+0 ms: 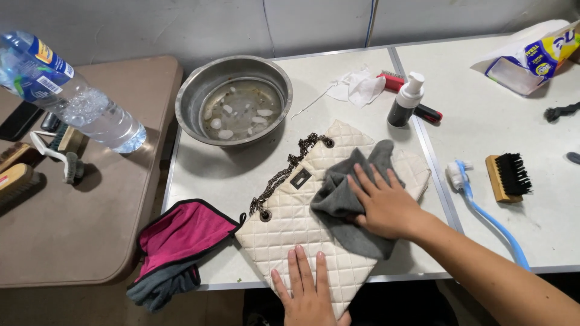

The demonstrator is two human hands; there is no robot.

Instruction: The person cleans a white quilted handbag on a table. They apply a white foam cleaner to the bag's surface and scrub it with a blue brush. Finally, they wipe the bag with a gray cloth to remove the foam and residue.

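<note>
Left hand (308, 290) flat on quilted bag (302, 223), wrist cut off; right hand (383, 205) presses grey cloth (344, 205), hiding flap.

Cleaning workshop: folding tables (338, 72), brushes (509, 176), steel basin (233, 102), spray bottle (405, 100), bare wall.

r hand (383, 205) presses grey cloth (347, 208) on quilted white bag (296, 226); l hand (308, 290) flat on bag.
</note>
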